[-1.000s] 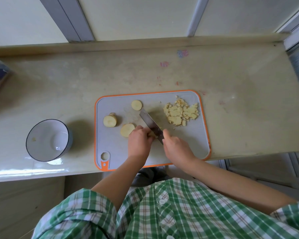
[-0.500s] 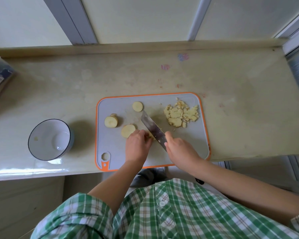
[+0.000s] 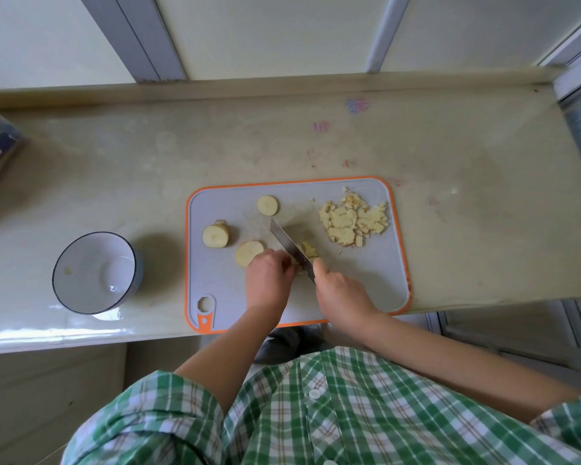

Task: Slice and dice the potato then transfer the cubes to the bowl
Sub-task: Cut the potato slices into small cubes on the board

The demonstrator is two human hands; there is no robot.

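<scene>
Mid-dice, about halfway by the look of the cutting board (image 3: 215,283). Already done: heaped cubes (image 3: 353,219) at two o'clock on the board, well apart from the rest. Now cutting a potato slice (image 3: 307,251) near the board's centre, with the knife (image 3: 287,245) slanting from eleven o'clock down to five. Right hand (image 3: 342,297) at five o'clock, fingers clenched round the handle, itself hidden under the palm. Left hand (image 3: 269,280) at seven o'clock, fingers curled down onto the slice, pinning it just beside the blade. Left to dice: three rounds (image 3: 249,252) between nine and twelve o'clock, the nearest right against the left hand. Left to fill: the bowl (image 3: 81,256) on the surface (image 3: 450,146) at nine o'clock, well apart from the board, with only one small scrap visible inside.
</scene>
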